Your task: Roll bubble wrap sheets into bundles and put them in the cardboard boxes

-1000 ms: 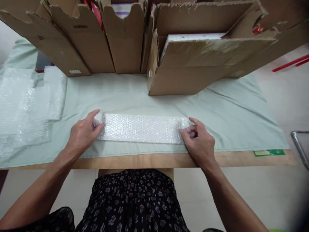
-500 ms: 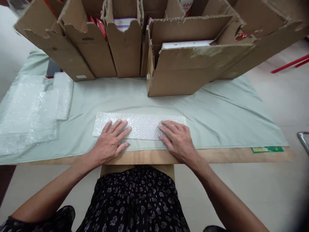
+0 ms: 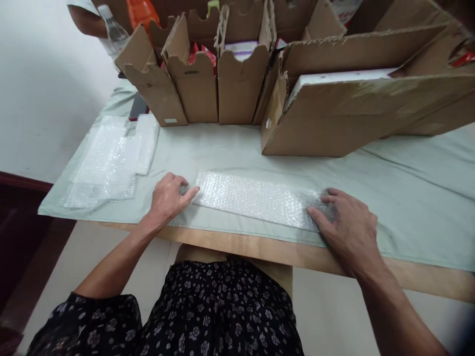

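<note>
A folded strip of bubble wrap (image 3: 252,199) lies lengthwise on the cloth in front of me, its right end nearer the table edge. My left hand (image 3: 168,198) is at the strip's left end, fingers bent and thumb apart, with the thumb tip at the corner. At the other end, my right hand (image 3: 349,222) curls round the bubble wrap, thumb on the near side and fingers on the far side. My right palm partly covers that end.
Flat bubble wrap sheets (image 3: 107,163) are piled at the left. Cardboard bins (image 3: 202,96) stand along the back, with a larger cardboard box (image 3: 319,121) jutting forward at right. A clear bottle (image 3: 115,29) and another person's arm (image 3: 87,22) appear behind them.
My hands have gone from lying flat on the strip to its two ends, farther apart. The strip now slants down to the right. The view has shifted left.
</note>
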Tool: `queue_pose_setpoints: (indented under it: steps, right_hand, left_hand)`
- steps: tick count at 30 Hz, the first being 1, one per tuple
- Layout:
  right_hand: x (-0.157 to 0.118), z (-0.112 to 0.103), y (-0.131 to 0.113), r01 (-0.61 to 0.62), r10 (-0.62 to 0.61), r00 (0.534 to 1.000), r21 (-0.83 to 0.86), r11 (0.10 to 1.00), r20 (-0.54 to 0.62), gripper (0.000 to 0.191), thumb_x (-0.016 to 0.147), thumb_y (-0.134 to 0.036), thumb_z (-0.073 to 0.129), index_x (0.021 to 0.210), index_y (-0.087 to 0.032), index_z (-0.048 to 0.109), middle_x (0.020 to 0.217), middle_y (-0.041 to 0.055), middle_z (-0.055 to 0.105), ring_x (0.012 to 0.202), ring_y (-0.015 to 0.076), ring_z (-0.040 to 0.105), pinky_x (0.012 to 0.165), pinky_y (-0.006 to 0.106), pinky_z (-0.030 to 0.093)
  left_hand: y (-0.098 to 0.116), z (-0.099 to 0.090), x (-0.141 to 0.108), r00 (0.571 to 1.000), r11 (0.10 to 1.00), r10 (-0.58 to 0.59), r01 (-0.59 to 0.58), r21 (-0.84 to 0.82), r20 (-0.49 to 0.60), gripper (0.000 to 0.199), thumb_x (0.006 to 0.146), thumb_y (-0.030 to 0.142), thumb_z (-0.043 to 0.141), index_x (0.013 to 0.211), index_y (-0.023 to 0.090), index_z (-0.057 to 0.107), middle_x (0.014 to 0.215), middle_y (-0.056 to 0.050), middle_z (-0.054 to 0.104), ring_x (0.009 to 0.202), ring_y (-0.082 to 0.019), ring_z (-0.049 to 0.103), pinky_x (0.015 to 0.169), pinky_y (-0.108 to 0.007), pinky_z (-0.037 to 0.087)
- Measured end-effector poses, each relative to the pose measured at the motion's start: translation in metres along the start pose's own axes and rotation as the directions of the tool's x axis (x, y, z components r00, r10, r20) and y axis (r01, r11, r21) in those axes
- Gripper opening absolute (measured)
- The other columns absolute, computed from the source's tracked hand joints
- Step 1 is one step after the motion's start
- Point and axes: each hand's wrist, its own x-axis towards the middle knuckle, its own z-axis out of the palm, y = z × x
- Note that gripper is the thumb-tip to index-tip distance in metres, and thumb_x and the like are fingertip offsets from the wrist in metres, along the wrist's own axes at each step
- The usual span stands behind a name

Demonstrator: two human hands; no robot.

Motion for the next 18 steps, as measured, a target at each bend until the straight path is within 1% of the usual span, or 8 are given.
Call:
queue_pose_setpoints:
  steps: [2,5,8,10,12,14,16,18]
  right_hand:
    - [-0.001,0.003,-0.002,-0.007,0.007,1.0,0.034,0.999,-0.003,0.039,0.095,-0.057,0.052,0.096,-0.022,0.069,0.137,0.0166,0.069,0.124,0.0455,0.064,0.099,0.069,0.05]
    - [-0.005,0.003,-0.001,0.006,-0.005,1.0,0.086,0.996,-0.008,0.033,0.094,-0.053,0.055,0.093,-0.022,0.067,0.139,0.0179,0.066,0.123,0.0447,0.065,0.097,0.069,0.052]
    - [-0.01,-0.004,-0.002,0.061,-0.056,0.998,0.158,0.986,-0.034,0.025,0.093,-0.045,0.058,0.092,-0.021,0.064,0.142,0.0172,0.064,0.123,0.0393,0.066,0.101,0.063,0.055]
    - [-0.011,-0.012,-0.003,0.109,-0.103,0.994,0.184,0.977,-0.042,0.021,0.094,-0.043,0.06,0.092,-0.022,0.063,0.146,0.0158,0.061,0.126,0.0358,0.065,0.103,0.057,0.055]
    - [-0.01,-0.021,-0.002,0.146,-0.143,0.989,0.181,0.973,-0.029,0.024,0.093,-0.045,0.064,0.1,-0.022,0.065,0.149,0.0157,0.058,0.132,0.036,0.062,0.106,0.056,0.054]
    - [-0.004,-0.03,0.002,0.149,-0.153,0.988,0.166,0.975,0.013,0.039,0.092,-0.051,0.066,0.119,-0.023,0.065,0.149,0.0167,0.059,0.135,0.0378,0.059,0.109,0.059,0.052]
    - [0.005,-0.037,0.008,0.137,-0.151,0.985,0.148,0.979,0.087,0.055,0.092,-0.054,0.065,0.137,-0.023,0.059,0.147,0.0169,0.061,0.136,0.0385,0.059,0.11,0.06,0.05]
    - [0.017,-0.04,0.015,0.14,-0.162,0.97,0.127,0.982,0.182,0.061,0.092,-0.053,0.064,0.145,-0.023,0.056,0.148,0.0157,0.062,0.136,0.0385,0.059,0.11,0.061,0.049]
  left_hand:
    - [0.01,0.006,0.001,0.998,0.999,0.052,-0.052,0.008,-0.017,0.032,0.089,0.049,0.066,0.094,0.018,0.074,0.1,-0.011,0.068,0.095,-0.027,0.065,0.091,-0.044,0.056]
    - [0.018,0.01,0.002,0.994,0.994,0.105,-0.104,0.021,-0.042,0.026,0.088,0.045,0.066,0.09,0.02,0.072,0.1,-0.011,0.068,0.097,-0.028,0.064,0.092,-0.046,0.056]
    - [0.018,0.011,0.002,0.996,0.996,0.089,-0.089,-0.02,0.0,0.022,0.087,0.042,0.067,0.082,0.021,0.069,0.093,-0.01,0.067,0.093,-0.028,0.064,0.089,-0.048,0.057]
    - [0.018,0.01,0.002,0.996,0.995,0.082,-0.078,-0.068,0.045,0.02,0.086,0.039,0.066,0.075,0.022,0.065,0.089,-0.009,0.067,0.089,-0.027,0.063,0.085,-0.046,0.057]
    - [0.02,0.009,0.0,0.993,0.99,0.093,-0.084,-0.112,0.076,0.019,0.085,0.034,0.063,0.07,0.023,0.06,0.087,-0.007,0.066,0.085,-0.025,0.063,0.082,-0.043,0.056]
    - [0.024,0.006,-0.003,0.992,0.985,0.095,-0.081,-0.151,0.085,0.018,0.083,0.032,0.061,0.069,0.023,0.056,0.085,-0.006,0.066,0.079,-0.022,0.061,0.078,-0.039,0.054]
    - [0.029,0.003,-0.007,0.993,0.978,0.083,-0.064,-0.199,0.086,0.017,0.081,0.034,0.06,0.069,0.023,0.055,0.083,-0.004,0.065,0.073,-0.019,0.059,0.073,-0.036,0.051]
    - [0.033,-0.002,-0.011,0.994,0.969,0.05,-0.025,-0.245,0.096,0.018,0.08,0.038,0.06,0.071,0.023,0.056,0.075,-0.001,0.063,0.067,-0.017,0.057,0.07,-0.033,0.049]
